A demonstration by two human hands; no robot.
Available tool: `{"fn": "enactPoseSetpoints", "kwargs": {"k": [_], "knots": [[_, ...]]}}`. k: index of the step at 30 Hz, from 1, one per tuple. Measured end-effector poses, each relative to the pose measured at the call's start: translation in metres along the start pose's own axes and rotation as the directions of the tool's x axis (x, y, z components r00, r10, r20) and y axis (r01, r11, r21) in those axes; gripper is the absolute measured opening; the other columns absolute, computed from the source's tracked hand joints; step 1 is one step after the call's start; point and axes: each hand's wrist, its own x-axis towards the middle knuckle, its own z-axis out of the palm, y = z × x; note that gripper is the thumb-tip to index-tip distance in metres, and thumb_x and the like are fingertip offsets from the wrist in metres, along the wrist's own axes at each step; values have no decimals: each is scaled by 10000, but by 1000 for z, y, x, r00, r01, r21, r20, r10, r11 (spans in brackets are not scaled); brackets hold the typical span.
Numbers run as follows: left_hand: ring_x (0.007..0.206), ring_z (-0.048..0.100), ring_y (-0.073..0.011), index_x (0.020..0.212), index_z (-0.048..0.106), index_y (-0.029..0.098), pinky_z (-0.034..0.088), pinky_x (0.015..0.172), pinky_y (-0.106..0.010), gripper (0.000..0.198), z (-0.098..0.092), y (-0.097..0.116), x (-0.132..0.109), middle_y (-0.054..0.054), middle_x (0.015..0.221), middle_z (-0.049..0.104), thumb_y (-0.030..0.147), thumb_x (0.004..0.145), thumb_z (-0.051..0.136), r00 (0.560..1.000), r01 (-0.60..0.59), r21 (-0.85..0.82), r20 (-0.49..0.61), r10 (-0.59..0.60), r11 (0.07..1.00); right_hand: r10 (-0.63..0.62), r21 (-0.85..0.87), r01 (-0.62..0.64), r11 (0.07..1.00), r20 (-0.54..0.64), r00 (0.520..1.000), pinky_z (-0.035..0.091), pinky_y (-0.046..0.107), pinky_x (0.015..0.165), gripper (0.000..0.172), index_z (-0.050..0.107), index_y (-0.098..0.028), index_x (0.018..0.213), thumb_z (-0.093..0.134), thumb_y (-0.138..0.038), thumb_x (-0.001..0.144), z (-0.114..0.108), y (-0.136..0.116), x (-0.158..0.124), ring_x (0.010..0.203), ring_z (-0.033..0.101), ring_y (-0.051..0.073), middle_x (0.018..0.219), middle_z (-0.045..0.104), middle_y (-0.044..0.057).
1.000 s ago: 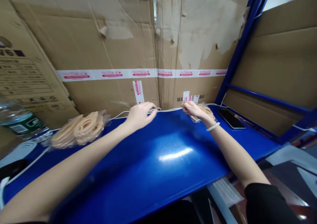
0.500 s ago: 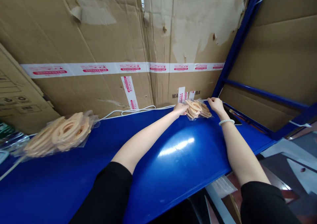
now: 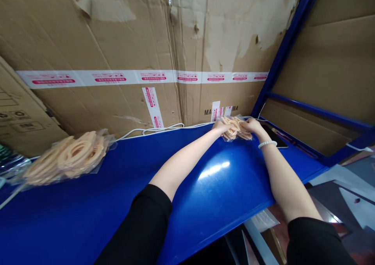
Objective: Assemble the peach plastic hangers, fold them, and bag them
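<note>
At the back right of the blue shelf lies a clear plastic bag of flat, pale wood-coloured rings [image 3: 233,126]. My left hand [image 3: 222,128] grips the bag's left side, its fingertips partly hidden by the rings. On the opposite side, my right hand [image 3: 252,126], with a beaded bracelet at the wrist, has its fingers closed on the bag's right edge. A second, larger bag of similar rings [image 3: 76,153] lies far to the left, away from both hands.
A large taped cardboard sheet [image 3: 117,54] stands behind the blue shelf [image 3: 123,202]. White cable [image 3: 164,129] runs along the back edge. A dark flat device [image 3: 277,136] lies right of my right hand. A blue metal post [image 3: 281,58] rises at the right.
My right hand has moved left and down from beside the bag onto its right edge. My left hand has shifted slightly right, further onto the bag.
</note>
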Motion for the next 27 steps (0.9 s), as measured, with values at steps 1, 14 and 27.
{"fn": "enactPoseSetpoints", "kwargs": {"k": [1, 14, 27], "knots": [[1081, 645, -246, 1271, 593, 158, 570, 908, -455, 361, 0, 0, 0, -110, 1269, 618, 356, 971, 630, 1000, -7, -5, -2, 7, 1000, -1, 15, 1, 1000, -2, 1000, 566, 435, 894, 349, 625, -159, 1233, 635, -378, 962, -1, 0, 0, 1069, 648, 249, 1248, 636, 89], [1086, 644, -248, 1279, 588, 153, 570, 909, -453, 371, -3, 0, -11, -117, 1276, 613, 350, 969, 635, 996, -85, -290, 1, 89, 953, -14, 476, 38, 879, -55, 998, 588, 380, 796, 310, 617, -153, 1210, 626, -351, 972, -1, -11, -10, 946, 667, 192, 1160, 654, 80], [907, 692, -191, 1148, 629, 125, 602, 800, -375, 251, -94, -61, -121, -84, 1087, 688, 297, 964, 638, 959, -274, -467, -193, 206, 841, -421, 828, 300, 474, -87, 903, 548, 319, 687, 318, 511, -228, 897, 746, -315, 702, 45, -120, -107, 718, 648, 170, 789, 656, -10]]}}
